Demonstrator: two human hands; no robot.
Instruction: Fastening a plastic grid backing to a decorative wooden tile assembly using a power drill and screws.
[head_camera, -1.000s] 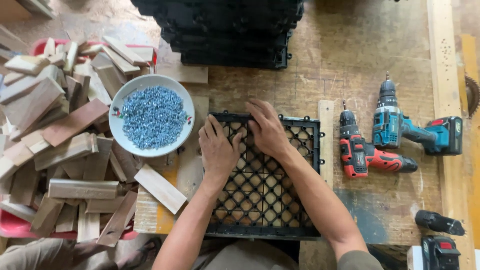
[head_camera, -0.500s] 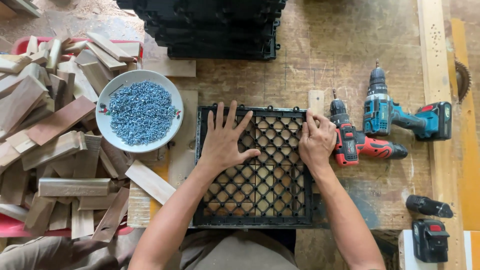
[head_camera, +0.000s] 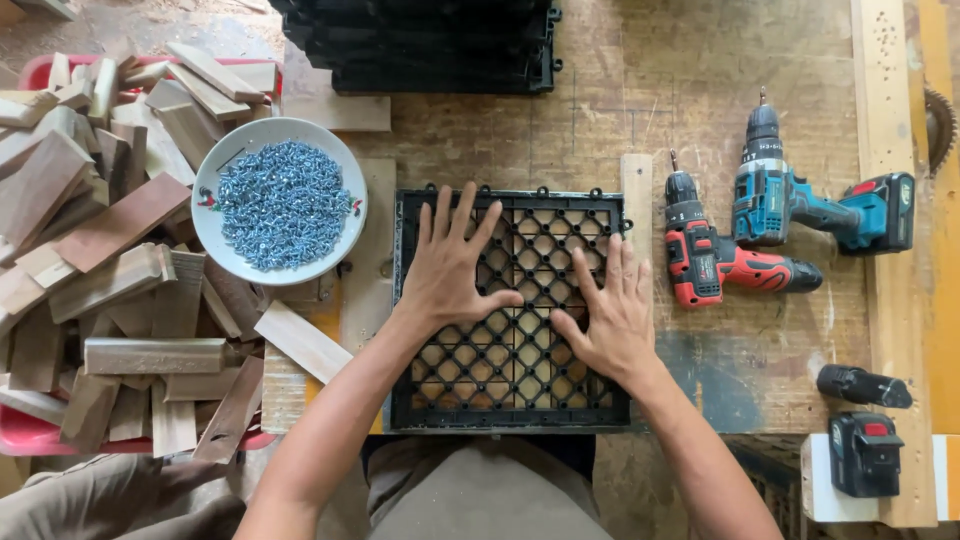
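A black plastic grid tile (head_camera: 520, 395) lies flat on the wooden workbench in front of me. My left hand (head_camera: 452, 270) rests palm down on its upper left part, fingers spread. My right hand (head_camera: 608, 318) lies flat on its right side, fingers spread too. Neither hand holds anything. Wooden slats show through the grid's holes.
A white bowl of blue-grey screws (head_camera: 280, 203) sits left of the tile, beside a red tray heaped with wood blocks (head_camera: 95, 260). A red drill (head_camera: 715, 262) and a teal drill (head_camera: 800, 205) lie to the right. Black tiles are stacked (head_camera: 440, 45) at the back. Batteries (head_camera: 865, 450) lie at the lower right.
The tile now sits squarely in front of me. My right hand moved from the tile's right edge inward onto the grid. My left hand stays flat on the upper left.
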